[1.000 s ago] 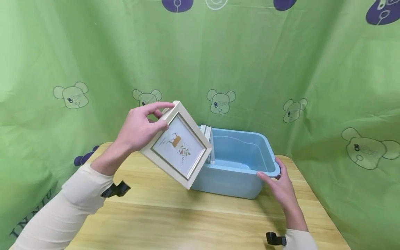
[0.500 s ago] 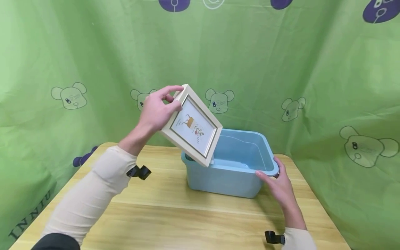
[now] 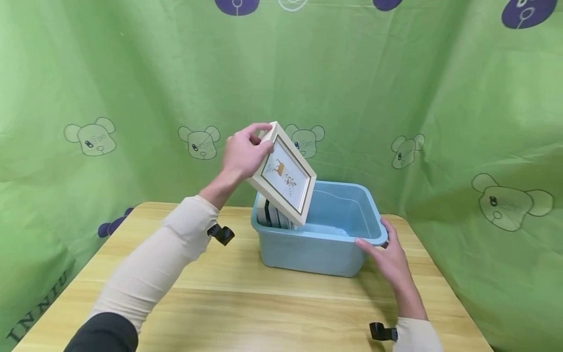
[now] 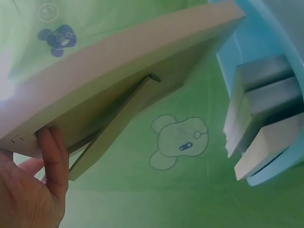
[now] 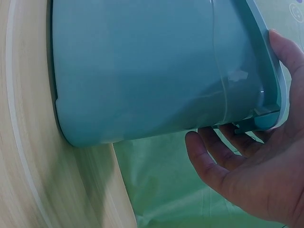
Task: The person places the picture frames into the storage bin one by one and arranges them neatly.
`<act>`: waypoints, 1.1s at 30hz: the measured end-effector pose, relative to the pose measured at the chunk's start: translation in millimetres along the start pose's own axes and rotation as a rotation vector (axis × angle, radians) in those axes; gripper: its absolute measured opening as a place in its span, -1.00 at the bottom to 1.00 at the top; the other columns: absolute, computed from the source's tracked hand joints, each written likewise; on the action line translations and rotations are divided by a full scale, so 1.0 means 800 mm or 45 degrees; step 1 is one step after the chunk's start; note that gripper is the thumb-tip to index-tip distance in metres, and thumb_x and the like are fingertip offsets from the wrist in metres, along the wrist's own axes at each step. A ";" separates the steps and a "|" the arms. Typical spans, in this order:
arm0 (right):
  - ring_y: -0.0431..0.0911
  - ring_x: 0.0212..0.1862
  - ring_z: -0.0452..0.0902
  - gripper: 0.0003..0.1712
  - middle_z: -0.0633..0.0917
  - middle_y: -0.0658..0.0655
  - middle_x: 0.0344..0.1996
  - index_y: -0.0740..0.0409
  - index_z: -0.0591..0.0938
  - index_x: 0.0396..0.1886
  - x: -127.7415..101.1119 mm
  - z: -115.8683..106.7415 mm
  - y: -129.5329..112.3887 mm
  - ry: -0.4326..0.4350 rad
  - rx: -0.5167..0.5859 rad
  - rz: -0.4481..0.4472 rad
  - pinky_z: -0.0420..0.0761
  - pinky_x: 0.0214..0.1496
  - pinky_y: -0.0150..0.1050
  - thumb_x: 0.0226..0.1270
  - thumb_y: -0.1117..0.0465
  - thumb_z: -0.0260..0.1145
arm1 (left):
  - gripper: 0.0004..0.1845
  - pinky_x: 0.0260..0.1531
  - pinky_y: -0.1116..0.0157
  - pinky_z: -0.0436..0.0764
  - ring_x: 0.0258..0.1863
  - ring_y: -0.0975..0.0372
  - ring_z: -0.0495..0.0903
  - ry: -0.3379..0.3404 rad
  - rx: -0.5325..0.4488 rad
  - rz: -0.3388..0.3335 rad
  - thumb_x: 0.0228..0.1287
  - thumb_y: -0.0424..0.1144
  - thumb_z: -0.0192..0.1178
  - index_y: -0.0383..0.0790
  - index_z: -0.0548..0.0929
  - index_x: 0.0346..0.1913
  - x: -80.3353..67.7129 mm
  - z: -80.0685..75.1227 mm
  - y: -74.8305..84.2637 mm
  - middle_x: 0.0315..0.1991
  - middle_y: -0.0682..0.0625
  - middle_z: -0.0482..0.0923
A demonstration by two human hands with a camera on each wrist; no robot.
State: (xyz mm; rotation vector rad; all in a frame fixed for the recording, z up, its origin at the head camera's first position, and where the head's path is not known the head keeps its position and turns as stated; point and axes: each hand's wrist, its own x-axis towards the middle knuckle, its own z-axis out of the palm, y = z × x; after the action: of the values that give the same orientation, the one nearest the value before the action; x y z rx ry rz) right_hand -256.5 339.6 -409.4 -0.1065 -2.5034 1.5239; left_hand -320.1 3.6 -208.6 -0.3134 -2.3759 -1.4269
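The left hand (image 3: 241, 155) pinches the tilted picture frame (image 3: 283, 174) above the tub (image 3: 308, 254), at its 9 o'clock end. The frame's corner could catch the frames (image 3: 273, 215) stacked there (its stand hangs open), tipping them. The right hand (image 3: 389, 261) grips the 3 o'clock rim.

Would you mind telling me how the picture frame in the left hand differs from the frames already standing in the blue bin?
The held frame, gripped by the left hand, hangs tilted above the blue bin; the stored frames stand upright inside it, at its left end. The held frame shows its picture face; the stored frames show only their edges. The held frame is alone; the stored frames are packed side by side. Both look pale.
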 end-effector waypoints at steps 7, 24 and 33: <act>0.19 0.31 0.08 0.15 0.12 0.24 0.34 -0.13 -0.19 0.40 0.002 0.004 0.000 0.015 -0.012 -0.012 0.15 0.25 0.22 -0.03 -0.16 0.33 | -0.48 -0.67 0.40 0.59 -0.46 0.22 0.59 -0.027 0.078 -0.020 0.02 -0.13 0.14 0.24 0.41 0.13 0.008 0.022 -0.007 -0.39 0.05 0.54; 0.19 0.31 0.08 0.14 0.12 0.24 0.34 -0.16 -0.20 0.40 -0.004 -0.001 0.000 0.025 -0.005 0.007 0.17 0.25 0.21 -0.03 -0.16 0.33 | -0.45 -0.78 0.40 0.55 -0.55 0.23 0.59 -0.146 0.254 -0.063 0.01 -0.10 0.15 0.20 0.38 0.16 0.017 0.078 -0.022 -0.32 0.00 0.56; 0.19 0.31 0.09 0.13 0.14 0.24 0.33 -0.23 -0.20 0.39 -0.002 -0.002 0.000 0.024 -0.003 -0.005 0.18 0.25 0.20 -0.03 -0.15 0.33 | -0.45 -0.84 0.39 0.51 -0.67 0.21 0.54 -0.144 0.327 -0.065 0.01 -0.14 0.15 0.08 0.38 0.16 0.021 0.089 -0.035 -0.33 -0.05 0.53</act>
State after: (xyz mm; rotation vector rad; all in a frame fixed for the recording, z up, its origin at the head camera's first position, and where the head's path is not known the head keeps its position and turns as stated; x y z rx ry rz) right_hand -254.4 340.9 -409.1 -0.1153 -2.4900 1.5111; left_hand -358.2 53.6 -254.9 -0.2737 -2.6396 -1.1333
